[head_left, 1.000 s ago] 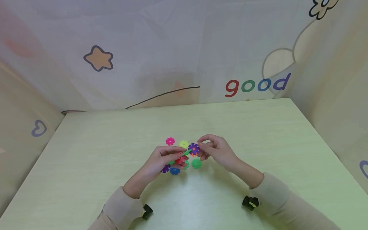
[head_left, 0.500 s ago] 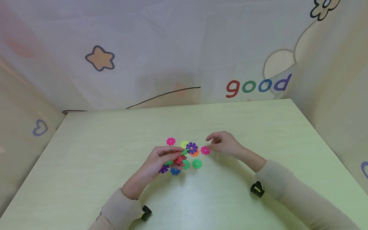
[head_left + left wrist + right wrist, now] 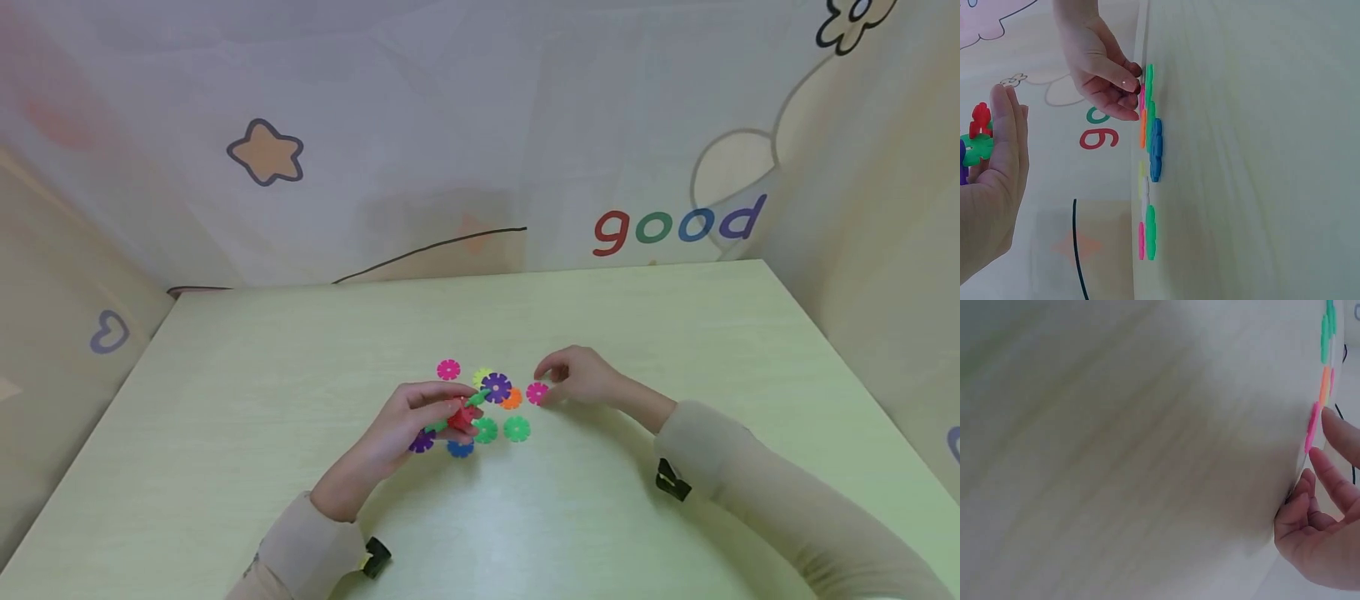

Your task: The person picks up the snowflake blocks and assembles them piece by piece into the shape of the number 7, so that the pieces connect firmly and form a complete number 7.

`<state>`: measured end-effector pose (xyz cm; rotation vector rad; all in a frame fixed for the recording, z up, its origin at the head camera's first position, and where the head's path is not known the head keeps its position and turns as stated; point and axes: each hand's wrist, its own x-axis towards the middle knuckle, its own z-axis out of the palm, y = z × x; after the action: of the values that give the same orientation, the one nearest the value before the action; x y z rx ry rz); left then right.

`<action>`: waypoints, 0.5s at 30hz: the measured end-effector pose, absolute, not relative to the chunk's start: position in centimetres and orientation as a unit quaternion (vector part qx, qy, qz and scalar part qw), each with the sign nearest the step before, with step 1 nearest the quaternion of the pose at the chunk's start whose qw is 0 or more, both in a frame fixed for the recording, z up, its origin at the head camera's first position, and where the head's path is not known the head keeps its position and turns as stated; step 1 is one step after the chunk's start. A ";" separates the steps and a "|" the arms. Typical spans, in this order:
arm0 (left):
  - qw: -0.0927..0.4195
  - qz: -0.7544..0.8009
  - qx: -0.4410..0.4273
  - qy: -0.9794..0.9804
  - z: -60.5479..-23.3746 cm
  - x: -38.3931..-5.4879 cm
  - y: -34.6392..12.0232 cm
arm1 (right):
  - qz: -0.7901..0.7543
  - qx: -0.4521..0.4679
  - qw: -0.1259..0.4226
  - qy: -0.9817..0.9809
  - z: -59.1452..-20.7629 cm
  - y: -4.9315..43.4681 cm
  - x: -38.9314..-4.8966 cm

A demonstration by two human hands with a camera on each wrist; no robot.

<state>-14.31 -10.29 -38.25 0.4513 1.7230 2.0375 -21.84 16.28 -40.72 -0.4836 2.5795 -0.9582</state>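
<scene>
My left hand holds a joined cluster of notched plastic snowflake discs above the table. A red disc sits in its middle, with green between it and a purple disc at one end. Another purple disc shows at the opposite end; fingers partly cover the cluster. My right hand is low at the table, thumb and forefinger beside a loose pink disc. In the right wrist view, the fingertips are at the edge of that pink disc; contact is hard to tell.
Loose discs lie around the cluster: a pink one, a yellow one, an orange one, two green ones and a blue one. A printed cloth backdrop stands behind the table.
My right hand has left the purple disc of the cluster and moved right to the loose pink disc. The left hand, still holding the cluster, has shifted slightly left.
</scene>
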 end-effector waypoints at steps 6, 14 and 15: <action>0.215 0.751 0.148 0.606 -38.0 -14.5 -10.2 | -0.300 -0.180 0.167 0.922 -40.6 15.6 -21.8; 0.226 0.757 0.145 0.596 -37.9 -14.3 -10.3 | -0.318 -0.170 0.171 0.917 -40.3 15.9 -21.6; 0.226 0.757 0.145 0.595 -37.9 -14.3 -10.3 | -0.321 -0.168 0.174 0.916 -40.3 15.9 -21.5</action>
<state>-14.32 -10.27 -37.94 0.4005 1.6417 2.0883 -21.54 15.94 -40.33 -0.4772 2.5961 -0.9101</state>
